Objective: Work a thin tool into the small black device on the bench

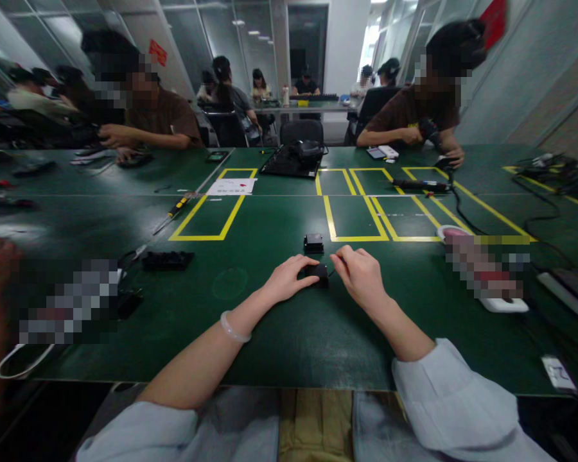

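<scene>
A small black part [319, 272] lies on the green counter [279, 340], near the person and about midway between left and right, directly between the two hands. The left hand [289, 279] comes in from the left with its fingers curled over the part's left side and top; its grip is closed on the part, pressing it against the counter. The right hand [361, 276] sits just right of the part, its grip clenched, thumb and forefinger pinched together at the part's far right corner. Whether anything thin is caught in that pinch is too small to tell. A pale bracelet [234, 328] circles the left wrist, and the right forearm ends in a light grey sleeve [443, 398]. Just beyond the held part, apart from both hands, stands a second small black box [313, 243], at the near edge of a yellow taped rectangle [356, 218]. To the left, well apart from the hands, a black tray [167, 260] lies flat, and farther off a yellow-handled screwdriver [178, 206] rests beside another taped outline. A white sheet of paper [232, 187] lies at that outline's far end. Across the counter two other people sit with their own hands on their work, the one on the far right holding a black tool [428, 130].
</scene>
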`<state>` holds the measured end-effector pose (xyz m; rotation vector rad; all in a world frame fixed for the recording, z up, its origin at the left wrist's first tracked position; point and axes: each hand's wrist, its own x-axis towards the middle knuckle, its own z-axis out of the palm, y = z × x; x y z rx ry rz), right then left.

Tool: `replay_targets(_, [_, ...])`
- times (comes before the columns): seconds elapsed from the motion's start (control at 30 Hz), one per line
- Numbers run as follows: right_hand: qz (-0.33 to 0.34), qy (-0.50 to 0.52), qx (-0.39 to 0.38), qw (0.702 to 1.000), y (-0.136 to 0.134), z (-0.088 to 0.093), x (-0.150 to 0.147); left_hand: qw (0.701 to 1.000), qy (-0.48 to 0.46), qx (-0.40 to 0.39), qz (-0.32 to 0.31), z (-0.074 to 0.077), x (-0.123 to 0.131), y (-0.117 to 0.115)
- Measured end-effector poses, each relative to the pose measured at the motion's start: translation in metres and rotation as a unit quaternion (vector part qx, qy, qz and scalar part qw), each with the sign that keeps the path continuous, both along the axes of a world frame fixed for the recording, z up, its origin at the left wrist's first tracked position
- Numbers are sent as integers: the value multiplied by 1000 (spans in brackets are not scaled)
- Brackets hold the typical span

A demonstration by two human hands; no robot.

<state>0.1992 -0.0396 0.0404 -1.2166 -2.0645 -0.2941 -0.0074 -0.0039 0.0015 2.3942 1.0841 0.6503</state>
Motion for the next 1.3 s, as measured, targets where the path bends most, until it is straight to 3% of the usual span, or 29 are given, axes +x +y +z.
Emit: replay_targets(1.3, [32,17,7,999,1,1,2,1000,-4,-1,5,-1,-1,0])
